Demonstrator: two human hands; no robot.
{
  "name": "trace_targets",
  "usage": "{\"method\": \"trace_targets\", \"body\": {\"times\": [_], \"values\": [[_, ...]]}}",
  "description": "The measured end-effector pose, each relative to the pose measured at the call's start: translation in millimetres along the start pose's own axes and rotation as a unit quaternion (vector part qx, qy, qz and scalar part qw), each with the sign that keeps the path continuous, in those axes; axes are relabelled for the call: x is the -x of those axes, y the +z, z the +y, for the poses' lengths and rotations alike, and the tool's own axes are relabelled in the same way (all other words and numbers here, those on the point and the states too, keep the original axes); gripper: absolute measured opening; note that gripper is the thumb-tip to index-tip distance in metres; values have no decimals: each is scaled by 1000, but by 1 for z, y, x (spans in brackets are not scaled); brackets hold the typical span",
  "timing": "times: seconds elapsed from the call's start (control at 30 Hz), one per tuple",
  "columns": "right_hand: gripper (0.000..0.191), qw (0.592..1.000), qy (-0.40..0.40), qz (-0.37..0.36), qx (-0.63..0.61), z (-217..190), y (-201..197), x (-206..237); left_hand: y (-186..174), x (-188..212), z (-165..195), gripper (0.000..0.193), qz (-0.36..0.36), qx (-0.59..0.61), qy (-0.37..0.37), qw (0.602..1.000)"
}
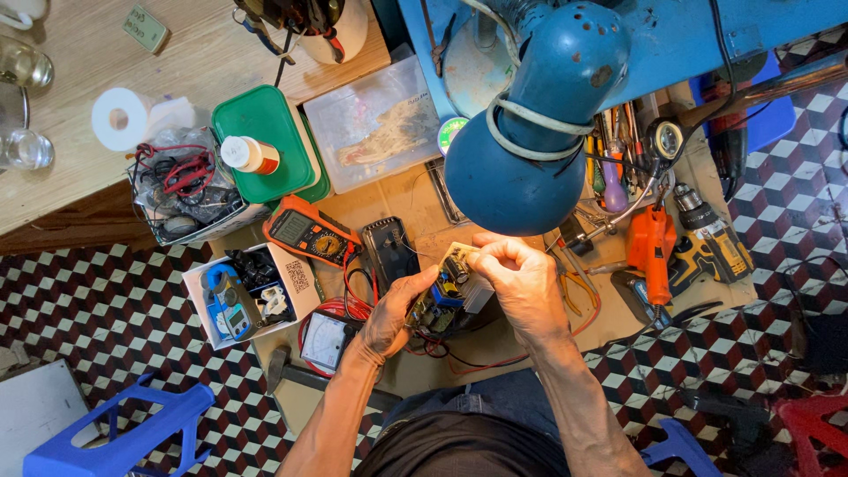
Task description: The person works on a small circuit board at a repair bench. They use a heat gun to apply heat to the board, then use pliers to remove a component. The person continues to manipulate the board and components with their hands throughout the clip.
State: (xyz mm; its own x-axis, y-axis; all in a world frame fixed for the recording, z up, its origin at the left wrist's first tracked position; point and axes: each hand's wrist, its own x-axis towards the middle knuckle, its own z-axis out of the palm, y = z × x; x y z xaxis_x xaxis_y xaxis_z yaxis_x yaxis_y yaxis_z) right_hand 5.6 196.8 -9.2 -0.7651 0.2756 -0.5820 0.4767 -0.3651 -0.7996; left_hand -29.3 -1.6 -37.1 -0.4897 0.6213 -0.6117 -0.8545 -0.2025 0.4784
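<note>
Blue lamp [539,132] hangs over both hands. Left hand [393,314] cups the circuit board [448,291] from below, right hand [521,283] pinches its top edge, each grip closed on it, above the cardboard-covered worktop [397,199].

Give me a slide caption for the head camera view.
Both hands, left hand and right hand, grip a circuit board under a blue lamp.

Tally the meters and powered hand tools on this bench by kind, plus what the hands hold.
Circuit board, held in left hand and right hand: 1
Orange multimeter: 1
Blue clamp meter: 1
Analogue panel meter: 1
Cordless drill: 1
Orange glue gun: 1
Total: 6
</note>
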Motion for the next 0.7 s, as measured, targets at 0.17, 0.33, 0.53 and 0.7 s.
{"method": "trace_targets", "body": {"times": [0.17, 0.33, 0.53, 0.7], "values": [[17, 1000, -15, -6, 0, -1, 0, 2, 3, 3, 2, 42, 8, -7, -3, 1000], [17, 1000, -27, -5, 9, -1, 0, 4, 6, 4, 3, 41, 10, -13, 1, 1000], [17, 999, -29, 12, 18, 0, 1, 4, 6, 4, 1, 42, 8, -9, 4, 1000], [16, 999, -32, 26, 28, 2, 4, 4, 5, 4, 1, 44, 1, -11, 8, 1000]]}}
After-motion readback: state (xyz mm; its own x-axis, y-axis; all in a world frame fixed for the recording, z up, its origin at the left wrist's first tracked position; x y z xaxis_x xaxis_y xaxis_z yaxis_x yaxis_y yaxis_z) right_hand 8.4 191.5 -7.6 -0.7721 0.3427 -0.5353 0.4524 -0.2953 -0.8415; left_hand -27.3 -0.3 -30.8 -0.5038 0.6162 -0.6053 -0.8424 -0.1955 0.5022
